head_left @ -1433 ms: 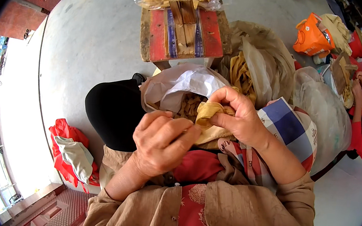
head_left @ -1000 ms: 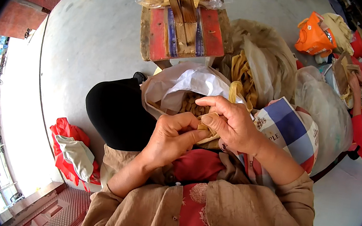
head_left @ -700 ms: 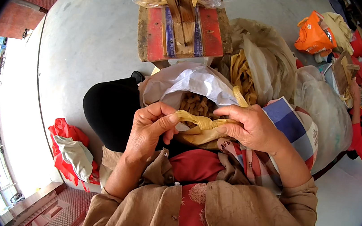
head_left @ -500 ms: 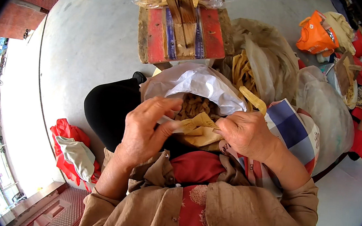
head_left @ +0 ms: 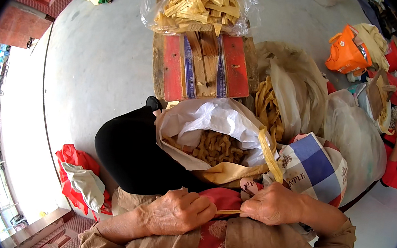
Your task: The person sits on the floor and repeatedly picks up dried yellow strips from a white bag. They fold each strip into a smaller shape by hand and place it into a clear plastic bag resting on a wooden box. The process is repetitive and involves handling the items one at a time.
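Left hand (head_left: 180, 212) and right hand (head_left: 270, 204) grip a thin yellow strip (head_left: 228, 211) nearer the wearer than the white-lined cloth sack (head_left: 219, 112), which holds small brown folded pieces (head_left: 220, 149), apparently finished; loose flat yellow strips (head_left: 200, 6) beyond it appear unworked.

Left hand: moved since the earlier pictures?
Yes. Judged against the red-topped wooden bench, the left hand has moved farther from it, back toward the person's brown jacket.
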A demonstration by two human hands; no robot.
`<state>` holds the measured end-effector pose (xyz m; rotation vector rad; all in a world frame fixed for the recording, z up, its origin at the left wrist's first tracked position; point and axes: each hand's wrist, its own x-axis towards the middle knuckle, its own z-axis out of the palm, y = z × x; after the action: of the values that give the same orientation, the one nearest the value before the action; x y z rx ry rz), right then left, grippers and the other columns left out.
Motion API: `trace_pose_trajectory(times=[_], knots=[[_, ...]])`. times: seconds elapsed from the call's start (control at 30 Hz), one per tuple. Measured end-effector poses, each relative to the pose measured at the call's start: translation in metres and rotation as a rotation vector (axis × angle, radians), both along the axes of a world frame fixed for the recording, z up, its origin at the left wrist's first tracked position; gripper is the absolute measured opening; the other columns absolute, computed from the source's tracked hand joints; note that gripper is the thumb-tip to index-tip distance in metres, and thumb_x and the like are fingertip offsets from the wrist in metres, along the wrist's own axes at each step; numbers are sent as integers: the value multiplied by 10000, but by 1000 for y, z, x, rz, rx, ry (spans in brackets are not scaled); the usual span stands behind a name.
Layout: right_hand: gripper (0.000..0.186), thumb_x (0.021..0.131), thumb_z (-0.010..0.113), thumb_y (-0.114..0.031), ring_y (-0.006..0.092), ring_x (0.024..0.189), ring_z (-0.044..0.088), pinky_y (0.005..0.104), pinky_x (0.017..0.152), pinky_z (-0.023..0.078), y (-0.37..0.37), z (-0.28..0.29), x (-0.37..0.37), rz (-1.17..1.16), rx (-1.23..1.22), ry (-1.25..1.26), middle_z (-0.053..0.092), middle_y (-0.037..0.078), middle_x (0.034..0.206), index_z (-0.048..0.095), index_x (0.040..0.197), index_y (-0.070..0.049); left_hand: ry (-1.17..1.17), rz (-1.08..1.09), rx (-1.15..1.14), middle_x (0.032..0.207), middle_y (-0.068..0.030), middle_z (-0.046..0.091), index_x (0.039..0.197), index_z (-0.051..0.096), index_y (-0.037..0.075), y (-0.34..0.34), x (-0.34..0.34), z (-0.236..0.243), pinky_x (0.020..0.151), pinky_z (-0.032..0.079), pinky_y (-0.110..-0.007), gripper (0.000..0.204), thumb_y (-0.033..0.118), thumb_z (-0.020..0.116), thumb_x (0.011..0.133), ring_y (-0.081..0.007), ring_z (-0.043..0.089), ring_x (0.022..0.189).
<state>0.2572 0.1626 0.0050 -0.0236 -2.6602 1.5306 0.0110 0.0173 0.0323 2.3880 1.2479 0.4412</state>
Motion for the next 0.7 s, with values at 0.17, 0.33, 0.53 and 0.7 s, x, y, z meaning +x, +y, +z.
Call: trace_pose_trajectory(times=[0.17, 0.33, 0.53, 0.7], knots=[[195, 876, 722, -175, 274, 586, 625, 384, 499, 481, 37, -7, -34, -166, 198, 96, 578, 77, 654, 565, 810, -80, -168, 271, -133, 797, -87, 581, 995, 630, 30, 34, -26, -11, 561, 533, -355, 184, 84, 712, 840, -262, 640, 677], [135, 870, 707, -105, 261, 647, 652, 377, 548, 520, 111, 2, -100, -481, 670, 231, 610, 76, 705, 582, 851, -56, -161, 678, 30, 871, -124, 679, 1047, 677, 57, 107, -74, 0, 653, 549, -410, 141, 134, 670, 929, -329, 680, 726], [135, 901, 686, -132, 321, 673, 675, 403, 554, 526, 161, -12, -144, -592, 703, 309, 670, 112, 741, 589, 853, -50, -196, 813, 27, 872, -171, 702, 1046, 687, 56, 160, -107, -1, 709, 536, -424, 176, 197, 608, 976, -368, 680, 783], [140, 912, 694, -135, 328, 649, 666, 416, 551, 504, 162, -43, -92, -696, 604, 142, 650, 134, 702, 587, 881, -49, -233, 909, -74, 862, -156, 704, 1084, 696, 36, 114, -107, -14, 748, 543, -412, 200, 177, 627, 961, -353, 684, 788]])
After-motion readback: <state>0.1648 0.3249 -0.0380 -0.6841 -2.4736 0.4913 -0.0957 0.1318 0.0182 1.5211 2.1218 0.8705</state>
